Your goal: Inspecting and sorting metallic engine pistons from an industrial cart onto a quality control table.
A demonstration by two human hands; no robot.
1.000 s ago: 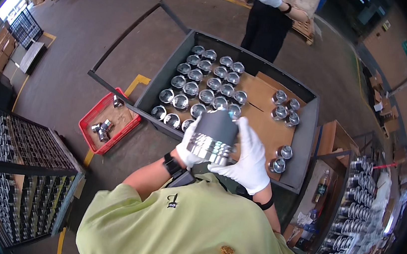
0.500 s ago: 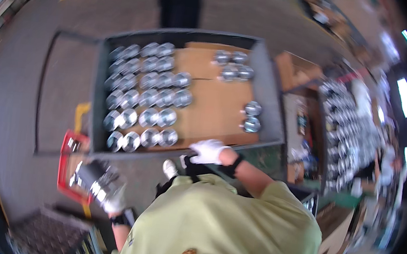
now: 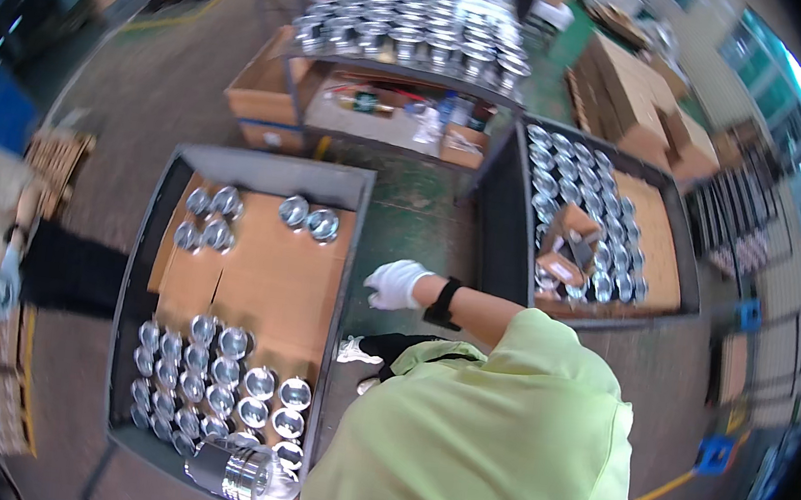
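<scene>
My left hand (image 3: 282, 489), in a white glove, grips an engine piston (image 3: 232, 471) that lies sideways, with shiny ring grooves and a dark skirt. It is over the near corner of a grey metal cart (image 3: 354, 245) lined with cardboard. Rows of silver pistons (image 3: 225, 371) stand in the near part of that cart, close to the held one. Farther off in it are two small groups of pistons (image 3: 222, 215). My right hand (image 3: 395, 284), also white-gloved, hangs beside the cart's right wall, holding nothing, its fingers loosely bent and apart.
A second cart (image 3: 600, 317) on the right holds many pistons and a small cardboard box (image 3: 569, 245). Ahead, a table (image 3: 312, 72) is crowded with pistons above a cluttered shelf. At the left, a co-worker's gloved hand (image 3: 4, 264) holds a round metal part. Cardboard boxes (image 3: 635, 99) stand behind the second cart.
My view has turned right, so the cart now lies to my left and the second cart shows. My left hand with the piston has come over the cart's corner; my right hand has left its edge.
</scene>
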